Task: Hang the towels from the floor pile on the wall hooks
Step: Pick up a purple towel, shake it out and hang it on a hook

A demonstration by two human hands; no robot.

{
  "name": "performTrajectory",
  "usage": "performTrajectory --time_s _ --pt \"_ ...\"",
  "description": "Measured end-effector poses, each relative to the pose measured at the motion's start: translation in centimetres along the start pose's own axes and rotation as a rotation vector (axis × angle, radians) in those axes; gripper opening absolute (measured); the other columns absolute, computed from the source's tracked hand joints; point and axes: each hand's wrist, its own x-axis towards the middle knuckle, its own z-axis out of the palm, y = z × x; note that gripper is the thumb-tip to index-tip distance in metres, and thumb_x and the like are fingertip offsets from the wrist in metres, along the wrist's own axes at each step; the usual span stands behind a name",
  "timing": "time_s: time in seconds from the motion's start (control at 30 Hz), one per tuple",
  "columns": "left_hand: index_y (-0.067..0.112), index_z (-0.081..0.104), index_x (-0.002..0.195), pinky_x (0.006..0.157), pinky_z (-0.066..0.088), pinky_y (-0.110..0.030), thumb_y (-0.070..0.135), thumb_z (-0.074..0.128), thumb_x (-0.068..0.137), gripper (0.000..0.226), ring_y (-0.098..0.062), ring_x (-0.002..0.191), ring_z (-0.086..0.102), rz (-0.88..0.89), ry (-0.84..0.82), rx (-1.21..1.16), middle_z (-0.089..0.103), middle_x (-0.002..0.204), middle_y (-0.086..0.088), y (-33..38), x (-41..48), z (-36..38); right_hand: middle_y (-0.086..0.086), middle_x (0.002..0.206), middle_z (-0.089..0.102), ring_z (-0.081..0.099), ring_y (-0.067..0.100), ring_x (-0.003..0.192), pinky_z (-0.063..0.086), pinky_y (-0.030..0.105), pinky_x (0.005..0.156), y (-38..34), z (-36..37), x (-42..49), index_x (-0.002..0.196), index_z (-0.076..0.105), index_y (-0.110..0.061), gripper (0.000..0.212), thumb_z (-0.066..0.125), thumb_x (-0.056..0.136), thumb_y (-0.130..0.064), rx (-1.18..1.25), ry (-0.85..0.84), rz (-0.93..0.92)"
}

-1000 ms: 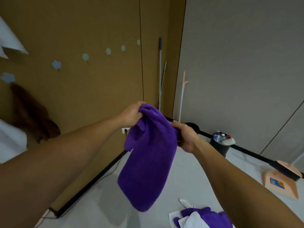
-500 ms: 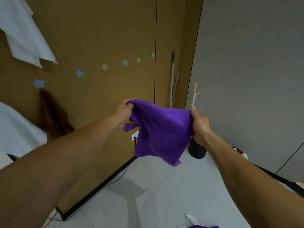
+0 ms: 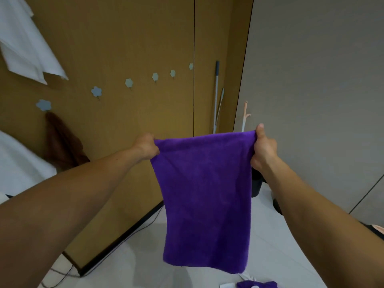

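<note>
The floor pile [image 3: 257, 284] is seen at the near bottom edge as purple and white cloth. Above it a purple towel [image 3: 205, 200] is held spread and hanging flat in the air, its top corners clamped by the left hand [image 3: 145, 148] and right hand [image 3: 262, 148], both curled on the fabric. Farther left, wall hooks [image 3: 96, 91] are lined along the brown wall, with a brown towel [image 3: 62, 142] hung from one and a white towel [image 3: 27, 48] above.

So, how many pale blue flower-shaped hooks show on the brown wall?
6 hooks in a rising row: the leftmost holds a brown towel, five are bare. White cloths may hide more.
</note>
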Motion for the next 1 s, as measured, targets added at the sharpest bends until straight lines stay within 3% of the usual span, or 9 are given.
performTrajectory --time_s 0.1,0.23,0.4,0.5,0.57,0.67,0.77,0.9,1.0 --pt "-0.002 0.067 0.089 0.064 0.046 -0.032 0.003 0.054 0.085 0.015 -0.033 0.081 0.066 0.042 -0.052 0.182 0.069 0.084 -0.018 -0.1 -0.2 0.0 0.003 0.083 0.058 0.058 0.022 0.083 0.051 0.04 0.079 0.2 0.3 -0.1 0.082 0.058 -0.011 0.045 0.057 0.09 -0.055 -0.011 -0.007 0.012" --pt "-0.001 0.061 0.087 0.061 0.051 -0.034 0.004 0.043 0.09 0.02 -0.031 0.057 0.062 -0.023 -0.111 0.118 0.069 0.071 -0.022 -0.7 -0.5 0.5 -0.001 0.074 0.053 0.052 0.017 0.07 0.044 0.033 0.064 0.3 0.2 0.1 0.078 0.056 -0.013 0.045 0.055 0.09 -0.056 -0.101 -0.021 -0.023" --pt "0.007 0.054 0.07 0.05 0.05 -0.027 0.0 0.059 0.086 0.017 -0.017 0.046 0.058 -0.164 0.008 -0.384 0.062 0.059 -0.011 -0.8 -0.2 0.3 0.005 0.088 0.059 0.055 0.019 0.076 0.046 0.037 0.071 0.3 -1.2 0.6 0.095 0.056 -0.007 0.036 0.059 0.092 -0.043 -0.271 -0.021 0.066" --pt "0.011 0.054 0.072 0.052 0.046 -0.02 0.003 0.057 0.089 0.019 -0.008 0.055 0.058 -0.3 -0.116 -0.782 0.06 0.044 0.003 0.1 -0.2 -0.3 0.009 0.098 0.068 0.066 0.022 0.086 0.053 0.037 0.074 -1.3 -1.8 0.2 0.105 0.06 -0.005 0.036 0.067 0.088 -0.035 -0.046 -0.113 0.088" --pt "0.012 0.054 0.075 0.061 0.047 -0.024 0.003 0.051 0.091 0.018 -0.011 0.063 0.054 -0.35 -0.145 -1.001 0.061 0.053 0.002 0.8 0.0 -0.9 0.011 0.101 0.073 0.072 0.023 0.089 0.056 0.035 0.069 -1.9 -2.5 -0.1 0.106 0.064 -0.006 0.04 0.073 0.08 -0.035 0.146 -0.3 0.095" --pt "0.013 0.049 0.078 0.068 0.053 -0.034 0.002 0.044 0.092 0.018 -0.013 0.064 0.056 -0.385 -0.145 -1.209 0.053 0.075 -0.002 0.9 0.3 -0.9 0.015 0.108 0.071 0.071 0.026 0.089 0.055 0.034 0.062 -0.1 -4.0 -0.8 0.106 0.065 -0.006 0.035 0.074 0.079 -0.027 -0.29 -0.462 0.179" --pt "0.014 0.049 0.078 0.058 0.052 -0.031 0.006 0.043 0.096 0.021 -0.012 0.06 0.055 -0.355 -0.169 -1.053 0.052 0.073 -0.002 0.4 0.2 0.1 0.012 0.107 0.064 0.06 0.024 0.088 0.046 0.032 0.061 1.9 -4.8 -0.2 0.112 0.06 -0.005 0.037 0.07 0.086 -0.03 -0.776 -0.336 0.126" --pt "0.019 0.049 0.074 0.048 0.042 -0.023 0.004 0.049 0.096 0.026 -0.012 0.06 0.047 -0.253 -0.019 -0.895 0.052 0.073 -0.001 -0.6 0.6 0.9 0.008 0.099 0.063 0.057 0.022 0.083 0.044 0.033 0.061 2.2 -5.1 1.0 0.115 0.059 -0.005 0.045 0.066 0.088 -0.041 -0.625 -0.2 0.056" --pt "0.021 0.052 0.077 0.052 0.043 -0.025 0.005 0.049 0.096 0.025 -0.013 0.061 0.048 -0.243 -0.049 -0.801 0.054 0.076 0.0 -1.6 0.5 1.1 0.011 0.088 0.06 0.054 0.021 0.072 0.043 0.03 0.057 3.1 -5.8 0.9 0.108 0.062 -0.004 0.05 0.061 0.089 -0.05 -0.958 -0.221 0.062"
